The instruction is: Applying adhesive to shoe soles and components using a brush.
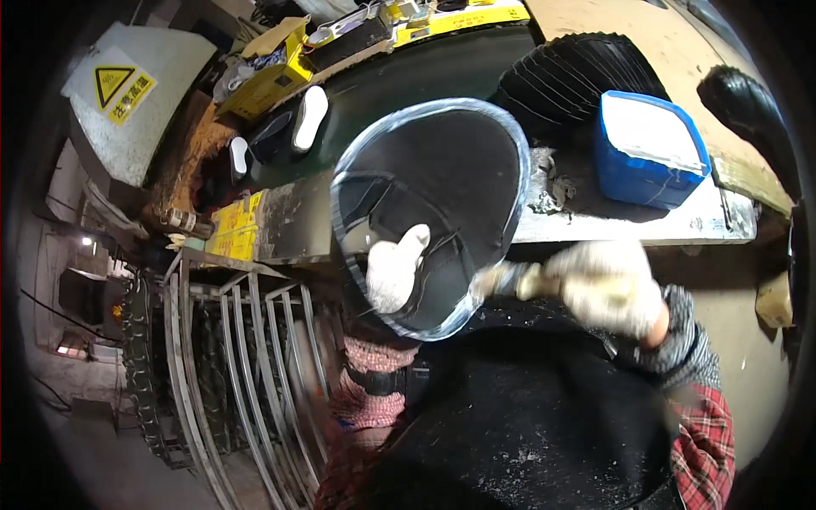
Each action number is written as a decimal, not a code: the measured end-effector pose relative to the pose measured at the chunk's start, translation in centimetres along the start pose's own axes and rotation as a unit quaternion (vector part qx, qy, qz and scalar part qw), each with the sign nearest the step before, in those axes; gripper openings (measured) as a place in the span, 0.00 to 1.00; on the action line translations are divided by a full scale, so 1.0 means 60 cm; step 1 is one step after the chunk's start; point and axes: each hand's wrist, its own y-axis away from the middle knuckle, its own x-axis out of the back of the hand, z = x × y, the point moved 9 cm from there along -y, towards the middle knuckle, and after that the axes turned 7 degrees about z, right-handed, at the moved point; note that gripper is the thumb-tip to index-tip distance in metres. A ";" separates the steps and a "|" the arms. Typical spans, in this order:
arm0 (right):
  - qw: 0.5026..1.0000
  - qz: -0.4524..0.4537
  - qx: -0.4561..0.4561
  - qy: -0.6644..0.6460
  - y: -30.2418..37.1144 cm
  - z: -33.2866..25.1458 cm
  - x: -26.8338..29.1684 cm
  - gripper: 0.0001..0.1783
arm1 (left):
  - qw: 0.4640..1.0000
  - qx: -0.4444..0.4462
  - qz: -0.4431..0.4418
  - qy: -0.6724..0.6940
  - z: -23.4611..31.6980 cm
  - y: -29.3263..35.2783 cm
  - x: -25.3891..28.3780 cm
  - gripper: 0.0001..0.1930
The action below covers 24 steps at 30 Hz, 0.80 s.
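Observation:
A wide black sheet-like piece (476, 161), its material not clear, is held up in front of me. A wet-looking whitish band runs around its rounded edge. My left hand (389, 280), in a white glove, grips the piece at its lower left, thumb raised and other fingers partly hidden. My right hand (608, 289), also gloved and somewhat blurred, is closed around the handle of a brush (510, 280). The brush's bristles touch the lower right of the pale edge. Right of the piece stands a blue tub (650, 174) of white paste.
Black pieces lie fanned in a stack (586, 81) behind the tub. White soles (311, 119) rest on the dark green surface, near yellow boxes (268, 85). A metal rack (246, 365) stands at lower left, below a pale machine cover (140, 93) with a warning label.

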 end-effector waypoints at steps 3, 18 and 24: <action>0.957 0.202 -0.181 -0.098 -0.009 0.111 0.087 0.12 | 0.999 -0.010 0.036 0.022 -0.011 0.018 0.022 0.17; 0.990 0.068 -0.118 -0.048 0.052 0.165 -0.023 0.14 | 0.986 0.033 0.088 -0.141 0.004 -0.246 0.096 0.15; 0.992 0.065 -0.106 0.034 0.028 0.150 -0.028 0.17 | 0.950 -0.210 0.105 -0.205 0.122 -0.363 0.083 0.17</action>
